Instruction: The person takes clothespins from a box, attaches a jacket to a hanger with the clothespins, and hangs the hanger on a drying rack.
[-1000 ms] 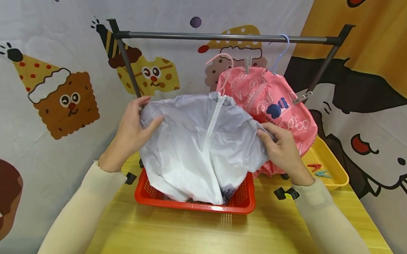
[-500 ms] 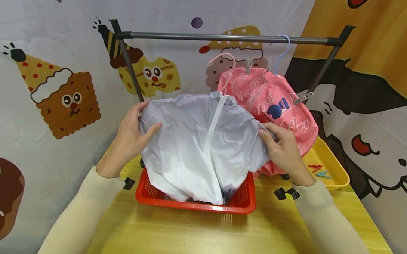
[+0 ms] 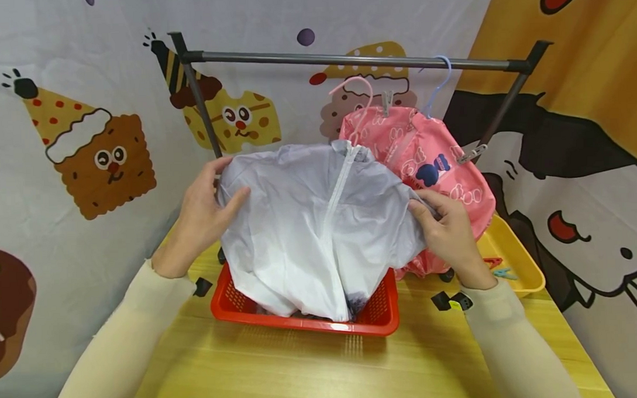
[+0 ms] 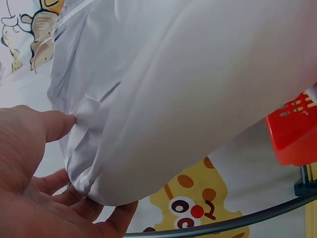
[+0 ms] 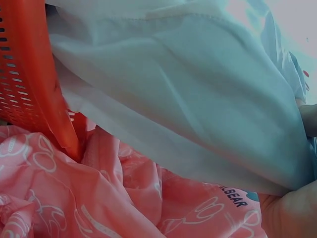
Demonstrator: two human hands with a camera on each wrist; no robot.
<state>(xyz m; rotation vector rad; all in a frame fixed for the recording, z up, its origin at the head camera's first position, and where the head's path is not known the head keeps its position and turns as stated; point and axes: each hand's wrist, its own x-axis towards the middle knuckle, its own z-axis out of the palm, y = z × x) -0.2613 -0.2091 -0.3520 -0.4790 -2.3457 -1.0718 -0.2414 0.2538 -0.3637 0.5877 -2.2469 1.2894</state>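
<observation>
A grey-to-white zip jacket is spread upright between both hands, its lower part down in a red basket. From its collar rises the hook of a pink hanger; the hanger's body is hidden inside. My left hand holds the jacket's left shoulder, thumb in front and fingers behind; in the left wrist view the thumb touches the cloth. At the opposite shoulder, my right hand pinches the fabric between thumb and fingers. In the right wrist view, the jacket slopes down to the basket.
A dark metal rack stands behind. On it a pink printed garment hangs by a blue hanger, with grey clips on it. At right a yellow tray holds red and teal clips. All stands on a wooden table.
My right hand has moved slightly right, drawing its side of the jacket along. The hanger hook and collar have shifted a little right. My left thumb has edged slightly left.
</observation>
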